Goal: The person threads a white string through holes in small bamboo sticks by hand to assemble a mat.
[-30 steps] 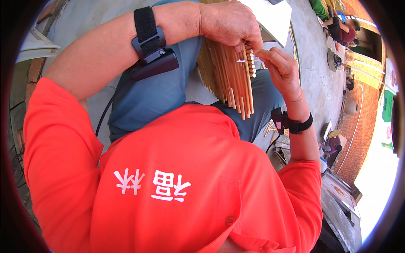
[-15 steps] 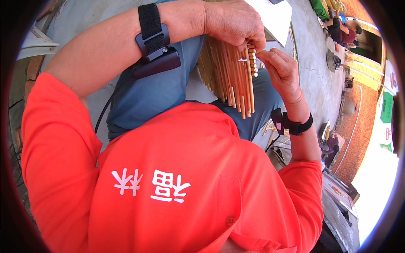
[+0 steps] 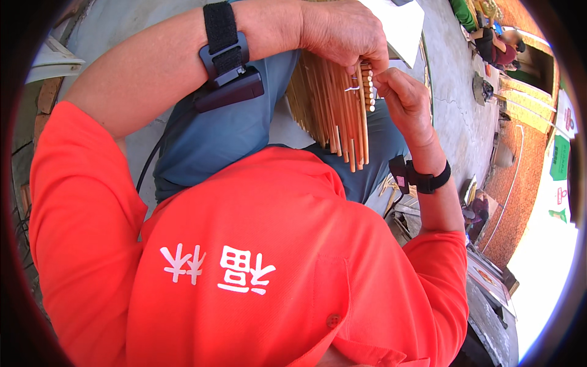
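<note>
Across my thighs, between my knees, lies a mat of long reddish-brown sticks (image 3: 333, 110) set side by side, their near ends uneven. A short white string (image 3: 351, 88) shows on it. Along its right side runs a row of pale, round cut ends (image 3: 370, 92). My left hand (image 3: 348, 33) reaches over from the far left, knuckles up, fingers curled down and closed on the mat's upper right edge. Just right of that edge, my right hand (image 3: 406, 98) is closed in a pinch, fingertips close to the left hand; what they hold is hidden.
A white panel (image 3: 400, 27) stands beyond my hands. Loose straw-coloured pieces (image 3: 388, 186) lie by my right leg. At the far right, another person (image 3: 504, 49) sits near a brick wall (image 3: 513, 196). A white plastic piece of furniture (image 3: 55, 64) is at the upper left.
My right hand has shifted very slightly, still pinched at the mat's edge. The left hand keeps its grip with barely any movement.
</note>
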Action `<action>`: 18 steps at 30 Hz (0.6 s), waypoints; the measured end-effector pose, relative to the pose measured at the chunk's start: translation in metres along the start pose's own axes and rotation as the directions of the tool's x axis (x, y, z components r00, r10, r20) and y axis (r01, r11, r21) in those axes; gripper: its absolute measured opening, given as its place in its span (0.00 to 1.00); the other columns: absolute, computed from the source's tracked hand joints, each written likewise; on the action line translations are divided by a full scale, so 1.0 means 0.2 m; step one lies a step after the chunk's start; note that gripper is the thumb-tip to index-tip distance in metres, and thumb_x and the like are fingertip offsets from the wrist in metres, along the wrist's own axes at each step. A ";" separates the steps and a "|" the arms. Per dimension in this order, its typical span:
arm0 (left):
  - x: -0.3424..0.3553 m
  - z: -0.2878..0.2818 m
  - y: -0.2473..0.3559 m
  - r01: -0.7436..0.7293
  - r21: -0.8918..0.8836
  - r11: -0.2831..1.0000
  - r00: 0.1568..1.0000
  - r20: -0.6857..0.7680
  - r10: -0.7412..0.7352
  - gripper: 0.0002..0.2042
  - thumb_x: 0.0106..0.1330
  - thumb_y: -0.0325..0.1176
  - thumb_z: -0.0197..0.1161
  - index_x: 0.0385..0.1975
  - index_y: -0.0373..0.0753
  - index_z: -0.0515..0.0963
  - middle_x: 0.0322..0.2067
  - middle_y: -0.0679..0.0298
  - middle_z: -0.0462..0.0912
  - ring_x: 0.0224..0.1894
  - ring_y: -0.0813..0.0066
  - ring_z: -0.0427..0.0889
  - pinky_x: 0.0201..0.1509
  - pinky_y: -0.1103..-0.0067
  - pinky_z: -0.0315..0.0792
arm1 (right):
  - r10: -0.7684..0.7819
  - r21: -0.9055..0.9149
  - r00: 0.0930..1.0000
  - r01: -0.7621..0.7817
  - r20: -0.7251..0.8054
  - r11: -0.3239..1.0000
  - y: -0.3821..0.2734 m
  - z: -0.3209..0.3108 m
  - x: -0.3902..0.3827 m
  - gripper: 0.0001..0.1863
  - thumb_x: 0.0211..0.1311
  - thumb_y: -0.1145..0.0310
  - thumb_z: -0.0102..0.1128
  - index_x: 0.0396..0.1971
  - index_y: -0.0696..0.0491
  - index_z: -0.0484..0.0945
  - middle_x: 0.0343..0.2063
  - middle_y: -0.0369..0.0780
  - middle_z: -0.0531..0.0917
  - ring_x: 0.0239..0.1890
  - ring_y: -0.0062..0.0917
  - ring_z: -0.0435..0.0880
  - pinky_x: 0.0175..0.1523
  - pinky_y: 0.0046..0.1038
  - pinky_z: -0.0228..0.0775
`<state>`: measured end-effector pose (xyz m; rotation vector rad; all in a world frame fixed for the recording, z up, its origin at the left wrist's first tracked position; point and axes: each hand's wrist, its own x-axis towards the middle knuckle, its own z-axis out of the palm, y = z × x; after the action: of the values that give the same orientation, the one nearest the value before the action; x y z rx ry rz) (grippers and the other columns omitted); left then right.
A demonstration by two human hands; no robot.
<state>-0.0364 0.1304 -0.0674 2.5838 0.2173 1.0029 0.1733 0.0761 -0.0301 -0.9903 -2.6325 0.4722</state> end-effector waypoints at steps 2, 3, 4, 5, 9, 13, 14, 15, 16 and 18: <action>0.01 0.00 -0.01 -0.005 -0.006 1.000 1.000 0.015 0.005 0.05 0.41 0.30 0.59 0.19 0.48 0.79 0.20 0.63 0.80 0.25 0.62 0.79 0.28 0.70 0.71 | 0.026 0.024 1.000 -0.026 -0.008 0.999 -0.01 0.01 0.00 0.06 0.51 0.81 0.60 0.29 0.56 0.75 0.22 0.40 0.78 0.24 0.31 0.79 0.29 0.24 0.70; 0.01 0.01 -0.01 -0.004 -0.005 1.000 1.000 0.014 0.005 0.05 0.41 0.30 0.59 0.19 0.48 0.79 0.20 0.63 0.80 0.25 0.62 0.79 0.28 0.70 0.71 | 0.025 0.024 1.000 -0.025 -0.007 0.999 -0.01 0.01 0.00 0.06 0.51 0.81 0.60 0.29 0.56 0.75 0.22 0.40 0.78 0.24 0.31 0.79 0.29 0.24 0.70; 0.02 0.01 -0.02 -0.020 -0.014 1.000 1.000 -0.004 0.020 0.05 0.42 0.30 0.59 0.19 0.48 0.79 0.20 0.63 0.80 0.25 0.62 0.79 0.27 0.70 0.71 | 0.081 0.027 0.997 -0.080 -0.012 0.996 -0.01 0.02 -0.01 0.06 0.51 0.80 0.60 0.29 0.56 0.74 0.22 0.40 0.78 0.25 0.31 0.80 0.29 0.24 0.70; 0.02 0.02 -0.02 -0.036 -0.024 0.999 0.999 -0.023 0.036 0.05 0.42 0.30 0.59 0.20 0.48 0.79 0.20 0.63 0.80 0.25 0.62 0.79 0.27 0.70 0.70 | 0.136 0.030 0.991 -0.136 -0.016 0.990 -0.02 0.02 -0.02 0.06 0.52 0.79 0.60 0.29 0.56 0.73 0.21 0.41 0.78 0.25 0.31 0.80 0.29 0.25 0.71; -0.01 0.00 -0.04 -0.006 0.010 1.000 0.999 0.044 0.005 0.04 0.43 0.31 0.59 0.20 0.48 0.78 0.20 0.63 0.79 0.25 0.62 0.79 0.27 0.71 0.71 | 0.255 0.036 0.967 -0.254 -0.020 0.966 -0.05 0.02 0.00 0.06 0.56 0.76 0.58 0.32 0.55 0.71 0.22 0.42 0.79 0.25 0.31 0.81 0.30 0.26 0.71; -0.01 0.01 -0.06 0.004 -0.010 1.000 1.000 0.019 -0.004 0.03 0.44 0.31 0.59 0.20 0.47 0.76 0.19 0.62 0.78 0.24 0.61 0.79 0.27 0.69 0.70 | 0.264 0.003 0.964 -0.265 0.043 0.964 -0.10 0.01 0.01 0.10 0.59 0.69 0.58 0.36 0.55 0.68 0.23 0.43 0.80 0.26 0.30 0.82 0.30 0.28 0.72; -0.01 0.02 -0.07 -0.015 -0.038 0.999 1.000 -0.016 0.015 0.03 0.45 0.31 0.59 0.21 0.46 0.76 0.18 0.61 0.78 0.23 0.60 0.78 0.27 0.68 0.70 | 0.330 0.106 0.941 -0.336 0.076 0.936 -0.11 0.00 0.01 0.12 0.60 0.67 0.58 0.36 0.56 0.67 0.23 0.44 0.80 0.27 0.30 0.82 0.30 0.28 0.71; 0.00 0.01 -0.06 -0.018 -0.041 0.999 1.000 -0.014 0.017 0.03 0.45 0.31 0.59 0.21 0.46 0.76 0.18 0.61 0.78 0.23 0.60 0.78 0.27 0.68 0.70 | 0.311 0.092 0.949 -0.315 0.058 0.945 -0.10 0.00 0.01 0.19 0.56 0.63 0.63 0.38 0.57 0.65 0.21 0.41 0.77 0.23 0.28 0.80 0.27 0.27 0.70; 0.01 0.01 -0.05 0.021 -0.045 0.999 1.000 -0.021 -0.022 0.04 0.46 0.31 0.58 0.23 0.46 0.74 0.17 0.60 0.77 0.22 0.59 0.78 0.26 0.67 0.70 | 0.315 0.092 0.947 -0.319 0.057 0.943 -0.11 0.01 0.00 0.19 0.56 0.63 0.63 0.38 0.57 0.65 0.21 0.41 0.77 0.23 0.28 0.80 0.27 0.27 0.70; 0.02 -0.01 -0.05 0.060 -0.049 0.997 0.998 -0.025 -0.062 0.05 0.47 0.32 0.58 0.25 0.46 0.73 0.17 0.60 0.77 0.21 0.58 0.78 0.26 0.66 0.69 | 0.335 0.018 0.941 -0.335 -0.048 0.942 -0.15 0.02 0.01 0.25 0.50 0.64 0.66 0.41 0.56 0.62 0.18 0.37 0.72 0.20 0.24 0.75 0.25 0.25 0.69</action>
<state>-0.0349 0.1405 -0.0665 2.5063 0.2737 1.0085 0.1523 0.0550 -0.0212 -1.4374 -2.4200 0.5248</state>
